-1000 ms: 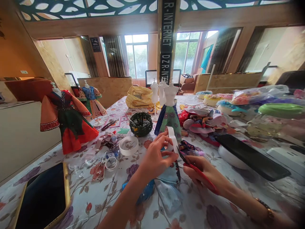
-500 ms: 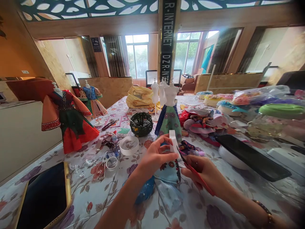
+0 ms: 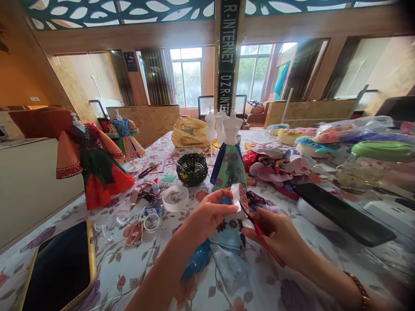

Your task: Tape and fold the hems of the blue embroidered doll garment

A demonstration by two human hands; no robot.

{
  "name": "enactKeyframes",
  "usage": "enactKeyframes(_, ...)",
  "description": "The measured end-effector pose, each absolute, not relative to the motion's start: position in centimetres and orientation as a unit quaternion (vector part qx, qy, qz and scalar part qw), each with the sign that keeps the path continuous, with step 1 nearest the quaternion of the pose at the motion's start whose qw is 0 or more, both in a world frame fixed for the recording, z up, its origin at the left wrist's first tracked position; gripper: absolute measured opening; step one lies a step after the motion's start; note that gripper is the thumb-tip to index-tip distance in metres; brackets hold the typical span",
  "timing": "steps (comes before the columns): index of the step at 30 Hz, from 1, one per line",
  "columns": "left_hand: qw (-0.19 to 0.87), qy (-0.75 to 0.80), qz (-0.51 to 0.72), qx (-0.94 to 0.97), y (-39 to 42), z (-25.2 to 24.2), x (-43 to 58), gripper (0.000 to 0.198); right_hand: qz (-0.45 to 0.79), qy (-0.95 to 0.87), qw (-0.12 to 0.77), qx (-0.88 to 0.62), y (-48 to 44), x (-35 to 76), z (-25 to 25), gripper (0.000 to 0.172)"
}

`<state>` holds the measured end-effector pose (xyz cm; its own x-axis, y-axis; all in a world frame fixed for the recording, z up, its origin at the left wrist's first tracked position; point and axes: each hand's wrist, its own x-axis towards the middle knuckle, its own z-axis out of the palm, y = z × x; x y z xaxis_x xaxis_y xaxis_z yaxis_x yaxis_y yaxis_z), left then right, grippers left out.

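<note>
My left hand (image 3: 212, 216) pinches a small roll of white tape (image 3: 236, 196) between thumb and fingers, with reddish print showing on its inner side. Red-handled scissors (image 3: 264, 242) are in my right hand (image 3: 277, 233), their dark blades up against the tape's lower edge. Below the hands lie a light-blue cloth piece with red flowers (image 3: 227, 237), a shiny blue fabric (image 3: 197, 259) and a sheer pale-blue cloth (image 3: 231, 265). Just behind the tape stands a white mini dress form (image 3: 232, 129) wearing a green floral skirt (image 3: 231, 166).
Left are a phone (image 3: 61, 263), a dressed mini mannequin (image 3: 90, 160), a white ring (image 3: 175, 199) and bead packets. A dark woven basket (image 3: 192, 169) stands mid-table. Right are a cloth pile (image 3: 275, 164), a black phone (image 3: 343, 214) on a white bowl and a green-lidded jar (image 3: 382, 151).
The tape has turned and dropped slightly, so its printed inner side now shows. My right hand and the scissors have shifted a little left, with the blades against the tape.
</note>
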<state>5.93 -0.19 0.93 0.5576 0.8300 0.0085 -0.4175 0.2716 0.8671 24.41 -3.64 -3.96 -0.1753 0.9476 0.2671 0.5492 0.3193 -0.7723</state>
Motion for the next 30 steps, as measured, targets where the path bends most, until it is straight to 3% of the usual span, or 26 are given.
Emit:
enactKeyframes(9, 0.724, 0.257, 0.47, 0.434, 0.2, 1.0, 5.8, 0.031, 0.378, -0.742, 0.322, -0.45, -3.5, 24.5, -4.5, 0.042)
enactKeyframes(16, 0.674, 0.286, 0.451, 0.51, 0.0, 0.9, 5.8, 0.034, 0.532, -0.664, 0.358, -0.386, -3.8, 24.7, -3.4, 0.041)
enactKeyframes(30, 0.607, 0.275, 0.43, 0.609, -0.3, 1.1, 6.2, 0.032, 0.545, -0.639, 0.334, -0.428, -3.6, 25.0, -3.2, 0.035)
